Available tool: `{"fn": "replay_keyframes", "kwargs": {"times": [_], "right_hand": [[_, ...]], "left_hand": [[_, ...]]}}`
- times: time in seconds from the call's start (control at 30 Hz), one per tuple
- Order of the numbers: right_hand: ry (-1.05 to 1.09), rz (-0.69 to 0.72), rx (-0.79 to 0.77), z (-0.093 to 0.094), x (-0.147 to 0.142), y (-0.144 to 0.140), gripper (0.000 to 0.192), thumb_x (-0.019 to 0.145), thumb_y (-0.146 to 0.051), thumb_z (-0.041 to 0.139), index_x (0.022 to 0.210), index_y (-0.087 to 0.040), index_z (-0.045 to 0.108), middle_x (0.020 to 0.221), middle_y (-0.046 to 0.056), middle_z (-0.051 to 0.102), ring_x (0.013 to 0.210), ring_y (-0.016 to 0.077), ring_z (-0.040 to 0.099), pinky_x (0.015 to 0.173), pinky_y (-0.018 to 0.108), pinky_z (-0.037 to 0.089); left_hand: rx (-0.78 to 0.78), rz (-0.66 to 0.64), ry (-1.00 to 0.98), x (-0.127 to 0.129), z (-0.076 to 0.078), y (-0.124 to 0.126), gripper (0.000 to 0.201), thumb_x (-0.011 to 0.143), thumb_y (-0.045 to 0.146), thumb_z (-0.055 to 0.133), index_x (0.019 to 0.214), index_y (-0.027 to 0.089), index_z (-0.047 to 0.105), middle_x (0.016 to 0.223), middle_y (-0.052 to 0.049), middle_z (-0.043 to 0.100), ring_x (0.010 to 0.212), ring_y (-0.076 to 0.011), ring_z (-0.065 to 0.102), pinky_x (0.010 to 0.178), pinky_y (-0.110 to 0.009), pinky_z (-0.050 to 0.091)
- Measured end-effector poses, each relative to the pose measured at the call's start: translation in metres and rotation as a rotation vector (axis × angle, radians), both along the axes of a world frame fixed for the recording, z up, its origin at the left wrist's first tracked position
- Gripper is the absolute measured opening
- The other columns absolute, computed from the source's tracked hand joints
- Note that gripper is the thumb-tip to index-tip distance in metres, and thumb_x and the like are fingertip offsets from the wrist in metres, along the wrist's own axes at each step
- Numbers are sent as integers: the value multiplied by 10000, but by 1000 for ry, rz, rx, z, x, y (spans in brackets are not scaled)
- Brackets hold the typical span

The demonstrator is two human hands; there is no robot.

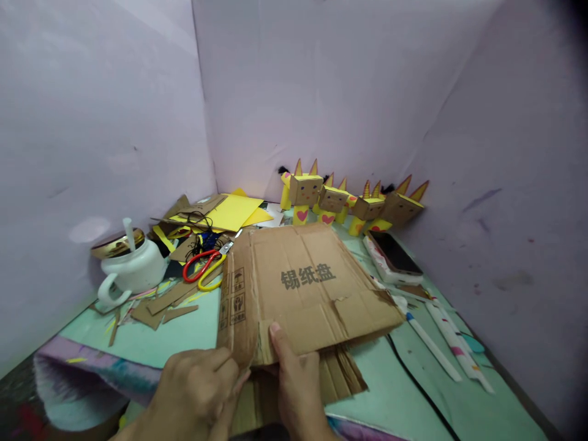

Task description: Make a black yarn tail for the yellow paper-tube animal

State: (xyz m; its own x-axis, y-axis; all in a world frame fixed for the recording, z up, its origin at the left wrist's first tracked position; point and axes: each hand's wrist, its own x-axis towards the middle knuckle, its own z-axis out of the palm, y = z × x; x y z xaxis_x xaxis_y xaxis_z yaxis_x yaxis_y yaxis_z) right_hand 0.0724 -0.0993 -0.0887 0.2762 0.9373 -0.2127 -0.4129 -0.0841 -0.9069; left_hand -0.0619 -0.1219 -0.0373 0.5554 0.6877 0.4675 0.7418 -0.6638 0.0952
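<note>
A flattened cardboard box (298, 251) with dark printed characters lies across the middle of the table, its near edge raised towards me. My left hand (199, 383) is closed on its near left corner, fingers curled and pressed together. My right hand (296, 380) grips the near edge, thumb flat on top and the other fingers hidden underneath. Torn, layered flaps (342, 373) hang below the right side. Close to the box's left edge rest scissors (202, 267) with one red and one yellow handle, partly opened.
A white mug (133, 269) with a gold lid and straw stands left, by cardboard scraps (158, 306). Yellow sheets (229, 212) lie behind. Several cardboard animal figures (307, 191) line the back. At right are a phone (395, 252), white sticks (434, 346) and a black cable (422, 389).
</note>
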Motion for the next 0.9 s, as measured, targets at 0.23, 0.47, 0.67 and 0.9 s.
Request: {"fn": "replay_keyframes", "kwargs": {"times": [0.23,0.47,0.67,0.9], "right_hand": [[20,21,-3,8,-3,3,681,685,-385,658,1239,-24,492,1062,151,670,995,254,627,954,383,453],[-221,-2,71,17,-15,-1,430,741,-402,583,1015,-78,655,970,155,706,985,263,643,831,345,529],[-426,-28,260,9,-22,-16,387,817,-433,504,1010,-154,689,1025,133,698,1067,290,602,894,434,493],[-583,-27,347,-1,-21,-30,423,844,-475,466,988,-159,708,957,128,716,1031,285,623,915,420,484]], "left_hand": [[-259,59,-32,-14,1,0,321,905,223,383,608,186,497,531,23,542,486,-104,549,463,-214,331],[-109,385,469,5,22,-15,277,854,244,393,891,213,666,782,-65,689,621,-235,644,524,-316,454],[-121,563,651,37,27,-12,683,706,31,420,1374,169,396,1308,-201,517,737,-229,662,671,-366,531],[-368,634,535,39,32,1,487,779,50,396,1245,87,531,894,-132,704,769,-279,668,698,-401,521]]}}
